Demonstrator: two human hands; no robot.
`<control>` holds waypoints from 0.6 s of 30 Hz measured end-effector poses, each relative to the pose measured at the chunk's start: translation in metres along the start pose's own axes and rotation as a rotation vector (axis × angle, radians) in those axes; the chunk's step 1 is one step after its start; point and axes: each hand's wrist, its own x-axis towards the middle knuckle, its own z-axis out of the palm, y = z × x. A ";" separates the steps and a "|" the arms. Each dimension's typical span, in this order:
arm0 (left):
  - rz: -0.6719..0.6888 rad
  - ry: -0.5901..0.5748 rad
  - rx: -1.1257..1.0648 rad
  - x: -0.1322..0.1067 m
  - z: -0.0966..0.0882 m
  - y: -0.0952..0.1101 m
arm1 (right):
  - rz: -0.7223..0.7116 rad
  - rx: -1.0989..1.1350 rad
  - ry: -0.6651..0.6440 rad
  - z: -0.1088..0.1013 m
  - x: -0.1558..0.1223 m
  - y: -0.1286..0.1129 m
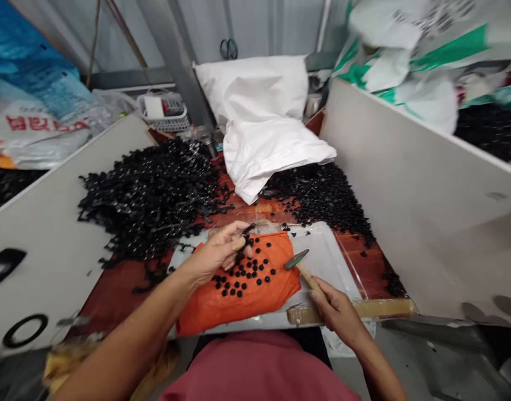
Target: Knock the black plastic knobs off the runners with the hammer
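Note:
My left hand (220, 250) is closed in a pinch on a strip of small black parts (247, 233), held over an orange cloth (242, 298). Several loose black round pieces (244, 275) lie scattered on that cloth. My right hand (337, 312) grips the wooden handle of a small hammer (297, 260), whose metal head hovers just right of the cloth. The cloth rests on a white tray (328, 253) at the near edge of the reddish table (113, 289).
A big heap of black strips (150, 192) fills the table's left, a pile of loose black pieces (322, 195) the right. White sacks (263, 122) lie at the back. Pale boards (422, 206) wall both sides. A basket (163, 111) stands behind.

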 end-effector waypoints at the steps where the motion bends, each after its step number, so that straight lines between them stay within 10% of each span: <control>1: 0.015 0.104 0.012 -0.016 -0.012 -0.006 | 0.032 0.003 -0.009 -0.001 0.000 0.002; 8: -0.032 0.579 0.256 -0.099 -0.083 -0.050 | 0.194 0.061 -0.046 -0.008 0.003 0.006; 18: 0.055 0.663 0.748 -0.102 -0.083 -0.110 | 0.189 0.147 0.061 0.023 0.019 -0.022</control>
